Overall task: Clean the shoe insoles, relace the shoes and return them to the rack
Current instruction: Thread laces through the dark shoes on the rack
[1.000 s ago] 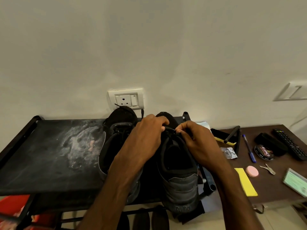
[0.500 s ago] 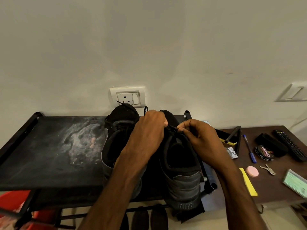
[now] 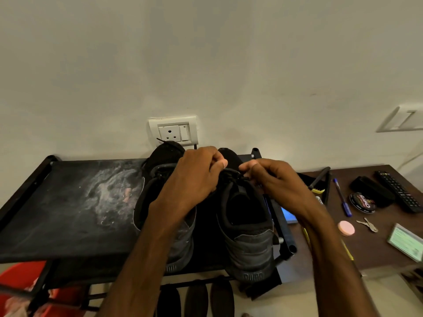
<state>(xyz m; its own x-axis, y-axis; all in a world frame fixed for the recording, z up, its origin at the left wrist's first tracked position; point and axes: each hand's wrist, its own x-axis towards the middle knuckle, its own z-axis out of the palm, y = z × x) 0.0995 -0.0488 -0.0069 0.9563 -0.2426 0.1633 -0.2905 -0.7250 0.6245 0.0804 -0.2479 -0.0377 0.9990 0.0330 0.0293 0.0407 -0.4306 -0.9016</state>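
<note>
Left hand: curled, I see it pinching the black lace.
Right hand: pinching same lace, opposite side.
Shoe: beneath both hands, on rack top, heel toward me.
Second shoe: just beside it, partly under left arm.
Worktop: polish tin, pen, keys, remote, right of rack.

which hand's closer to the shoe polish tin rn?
Right. The right hand pinches the shoelace, left of the shoe polish tin on the table; the left hand pinches it too, farther left.
</note>
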